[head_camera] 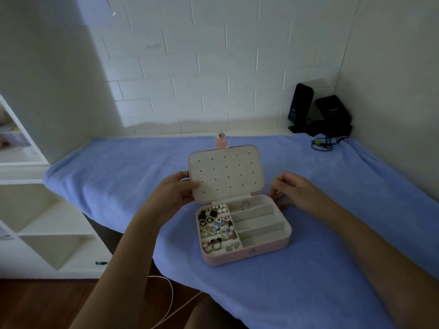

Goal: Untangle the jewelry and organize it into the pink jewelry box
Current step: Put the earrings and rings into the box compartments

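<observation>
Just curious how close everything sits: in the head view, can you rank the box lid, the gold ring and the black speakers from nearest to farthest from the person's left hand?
1. The lid: the left hand grips its left edge.
2. The gold ring: in the rear right compartment of the pink box.
3. The black speakers: far back right corner, by the wall.

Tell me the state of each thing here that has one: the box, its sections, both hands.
pink jewelry box, open, on the blue towel.
lid, raised, nothing pinned.
snap strap, undone.
left sections, packed with jewelry.
right sections, one ring in the back one, others look empty.
left hand, grips the lid's left edge.
right hand, loosely curled beside the box, nothing visible in it.
</observation>
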Available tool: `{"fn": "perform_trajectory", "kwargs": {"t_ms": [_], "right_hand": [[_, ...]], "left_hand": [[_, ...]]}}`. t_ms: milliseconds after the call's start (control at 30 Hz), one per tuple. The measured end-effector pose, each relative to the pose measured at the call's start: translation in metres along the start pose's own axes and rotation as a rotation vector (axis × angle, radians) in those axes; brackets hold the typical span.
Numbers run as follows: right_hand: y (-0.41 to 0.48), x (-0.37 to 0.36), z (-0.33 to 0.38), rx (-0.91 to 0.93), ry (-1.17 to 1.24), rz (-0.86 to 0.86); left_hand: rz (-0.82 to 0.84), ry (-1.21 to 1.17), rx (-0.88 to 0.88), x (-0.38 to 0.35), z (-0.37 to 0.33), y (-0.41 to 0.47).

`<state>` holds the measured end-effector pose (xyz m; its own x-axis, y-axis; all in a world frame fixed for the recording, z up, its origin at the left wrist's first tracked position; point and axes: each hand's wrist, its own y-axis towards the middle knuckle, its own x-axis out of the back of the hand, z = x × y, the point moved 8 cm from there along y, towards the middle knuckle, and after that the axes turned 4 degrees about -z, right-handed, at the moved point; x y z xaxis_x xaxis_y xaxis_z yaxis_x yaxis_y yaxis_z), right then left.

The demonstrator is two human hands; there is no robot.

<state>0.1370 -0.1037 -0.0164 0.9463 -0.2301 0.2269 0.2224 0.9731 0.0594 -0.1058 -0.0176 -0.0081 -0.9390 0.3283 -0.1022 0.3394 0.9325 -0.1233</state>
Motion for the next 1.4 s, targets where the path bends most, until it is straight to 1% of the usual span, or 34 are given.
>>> {"fn": "perform_trajectory", "kwargs": {"t_ms": [67,133,200,300,333,367,467,533,567,633,700,767,867,1000,1100,1400], "right_hand": [[0.001,-0.001,-0.006,-0.097,0.125,0.035],[0.002,-0.008,-0.006,-0.150,0.217,0.095],[0.003,-0.014,-0.003,-0.148,0.249,0.145],[0.005,-0.021,-0.006,-0.021,0.158,0.237],[0.003,-0.024,-0.009,0.004,0.131,0.284],[-0.002,-0.025,-0.012,-0.010,0.129,0.340],[-0.015,-0.028,-0.008,-0.059,0.220,0.488],[-0.023,-0.033,0.000,-0.045,0.211,0.570],[-0.025,-0.032,-0.001,-0.054,0.204,0.585],[-0.024,-0.034,-0.002,-0.073,0.172,0.572],[-0.024,-0.035,-0.001,-0.063,0.097,0.564],[-0.025,-0.033,0.001,-0.049,0.069,0.558],[-0.026,-0.033,0.001,-0.048,0.070,0.559],[-0.024,-0.033,-0.001,-0.053,0.059,0.553],[-0.023,-0.033,-0.002,-0.055,0.050,0.568],[-0.023,-0.032,-0.001,-0.049,0.044,0.567]], "left_hand": [[0.016,0.011,-0.087,-0.003,-0.015,-0.008],[0.032,0.064,-0.189,-0.006,-0.031,-0.019],[0.067,0.187,-0.314,-0.014,-0.046,-0.034],[0.218,0.497,-0.444,-0.034,-0.051,-0.062],[0.271,0.598,-0.453,-0.038,-0.045,-0.069],[0.308,0.673,-0.446,-0.040,-0.039,-0.074],[0.400,0.732,-0.328,-0.045,-0.018,-0.086],[0.460,0.867,-0.284,-0.056,0.000,-0.094],[0.466,1.010,-0.302,-0.062,0.008,-0.096],[0.408,1.315,-0.354,-0.072,0.017,-0.094],[0.326,1.484,-0.317,-0.077,0.019,-0.089],[0.298,1.526,-0.240,-0.080,0.019,-0.082],[0.321,1.533,-0.146,-0.084,0.016,-0.073],[0.352,1.555,-0.102,-0.088,0.011,-0.067],[0.348,1.601,-0.130,-0.092,0.010,-0.065],[0.257,1.718,-0.270,-0.104,0.015,-0.070]]}}
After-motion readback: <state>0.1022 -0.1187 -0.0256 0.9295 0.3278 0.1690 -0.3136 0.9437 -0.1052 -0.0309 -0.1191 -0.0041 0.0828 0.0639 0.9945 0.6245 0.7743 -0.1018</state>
